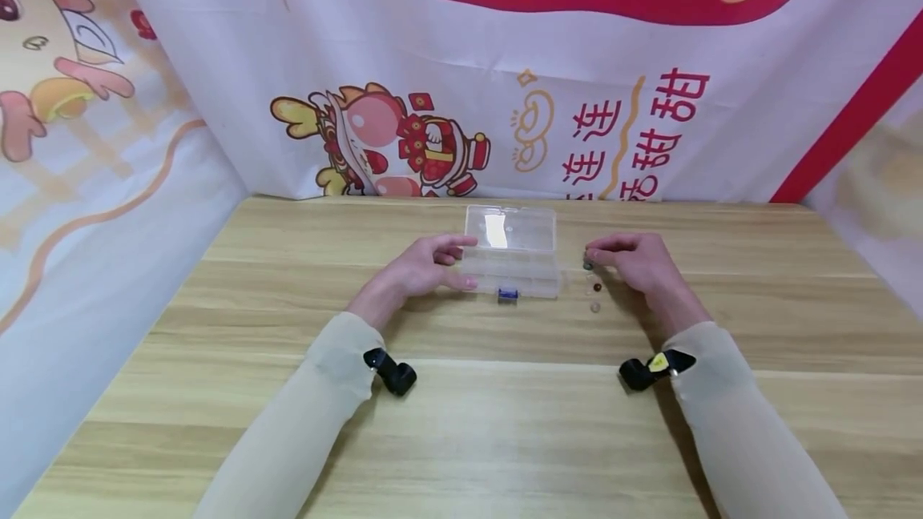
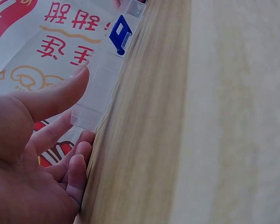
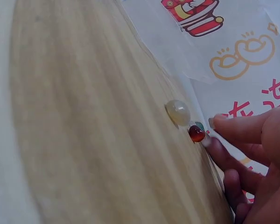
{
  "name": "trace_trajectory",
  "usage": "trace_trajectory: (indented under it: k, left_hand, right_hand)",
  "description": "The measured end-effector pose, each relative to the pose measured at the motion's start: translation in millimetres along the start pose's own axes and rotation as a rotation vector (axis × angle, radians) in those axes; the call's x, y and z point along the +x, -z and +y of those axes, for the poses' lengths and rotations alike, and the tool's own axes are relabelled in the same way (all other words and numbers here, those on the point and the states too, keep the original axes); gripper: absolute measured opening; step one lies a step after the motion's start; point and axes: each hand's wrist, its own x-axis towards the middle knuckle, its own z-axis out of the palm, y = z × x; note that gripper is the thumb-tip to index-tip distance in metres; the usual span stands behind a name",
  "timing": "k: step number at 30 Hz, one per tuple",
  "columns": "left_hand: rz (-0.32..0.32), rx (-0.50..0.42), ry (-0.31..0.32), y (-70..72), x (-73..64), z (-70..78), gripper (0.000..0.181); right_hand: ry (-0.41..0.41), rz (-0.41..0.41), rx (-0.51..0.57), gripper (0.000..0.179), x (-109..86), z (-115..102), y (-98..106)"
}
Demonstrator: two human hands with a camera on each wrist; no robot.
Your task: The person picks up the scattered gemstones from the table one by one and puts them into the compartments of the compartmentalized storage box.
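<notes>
A clear plastic compartment box [image 1: 510, 263] with a blue latch [image 1: 508, 294] stands with its lid [image 1: 522, 228] raised. My left hand [image 1: 425, 263] is at the box's left end, thumb tip at the front corner and extended index finger by the hinge side. The other left fingers curl loosely beside the box. Right of the box, my right hand [image 1: 638, 259] brings thumb and index fingertips down close to a small dark green bead [image 3: 199, 126]; I cannot tell whether they pinch it. Nearer me lie a red-brown bead [image 3: 196, 133] and a pale translucent bead [image 3: 178, 112].
The wooden table [image 1: 461, 431] reaches back to a printed white and red cloth [image 1: 497, 46]. A side cloth [image 1: 86, 263] hangs along the left edge. Dark wrist cameras sit on both cuffs, a left one [image 1: 392, 372] and a right one [image 1: 649, 371].
</notes>
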Motion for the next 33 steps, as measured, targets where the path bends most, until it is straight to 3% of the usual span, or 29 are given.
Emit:
trace_trajectory:
  k: [33]
  left_hand:
    - [0.015, 0.001, -0.005, -1.7, 0.4, 0.9, 0.075]
  right_hand:
    - [0.045, 0.025, 0.119, 0.040, -2.1, -4.3, -1.5]
